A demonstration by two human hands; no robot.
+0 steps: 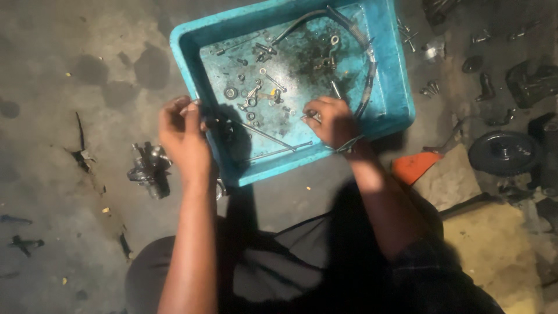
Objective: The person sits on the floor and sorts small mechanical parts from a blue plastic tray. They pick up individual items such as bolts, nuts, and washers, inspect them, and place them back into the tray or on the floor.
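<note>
A blue plastic tray (pixel 395 87) lies on the concrete floor, holding several small bolts, washers and nuts, two long thin rods (pixel 273 139) and a curved black hose (pixel 366 75). My left hand (pixel 183 136) is at the tray's near left rim, fingers curled; whether it pinches a small part I cannot tell. My right hand (pixel 331 122) reaches inside the tray near its front edge, fingertips closed on a small metal part (pixel 311 116).
A grimy metal engine part (pixel 150 170) lies on the floor left of the tray. To the right are a black pulley wheel (pixel 504 152), an orange object (pixel 415 166), cardboard (pixel 450 180) and scattered dark metal parts. Oil stains mark the floor.
</note>
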